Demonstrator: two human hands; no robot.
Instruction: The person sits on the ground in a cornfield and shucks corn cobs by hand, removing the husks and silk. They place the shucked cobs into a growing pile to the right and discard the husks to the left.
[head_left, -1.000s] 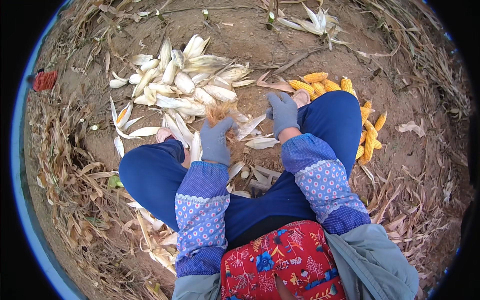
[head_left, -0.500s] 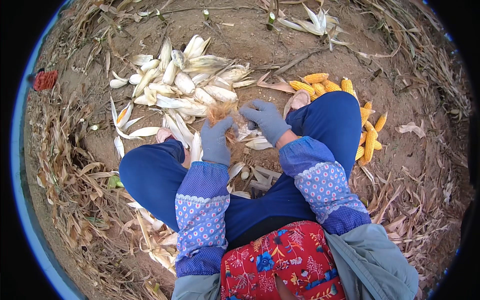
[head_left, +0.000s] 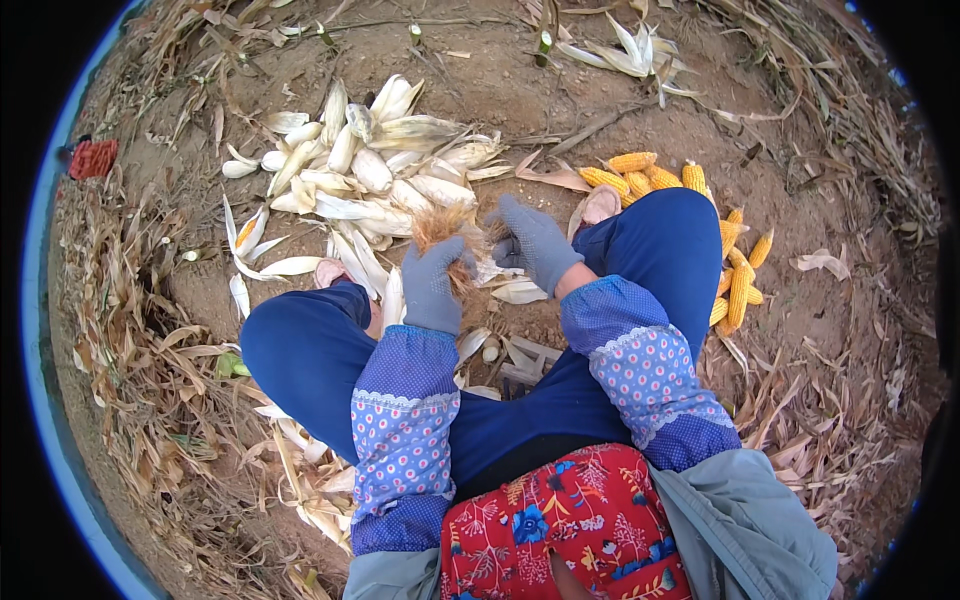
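Corn ear (head_left: 452,232) in its dry husk, tufted with brown silk at the top, sits upright between your two gloved hands, just above your knees. Beyond your fingers, further out on the dirt, lies the biggest thing around: a heap of pale unhusked ears (head_left: 365,165). Off to the right of your right fingers, past your blue-trousered knee, a smaller pile of bare yellow cobs (head_left: 700,225) curves along the ground. Below your fingers, between your legs, torn husk scraps (head_left: 505,355) are scattered. Your left hand (head_left: 432,282) has its fingers curled tight round the lower part of the ear, gripping it. Your right hand (head_left: 535,243) has its fingers bent and pressed together at the husk near the silk, though you cannot tell from here whether they pinch a leaf or only rest against it.
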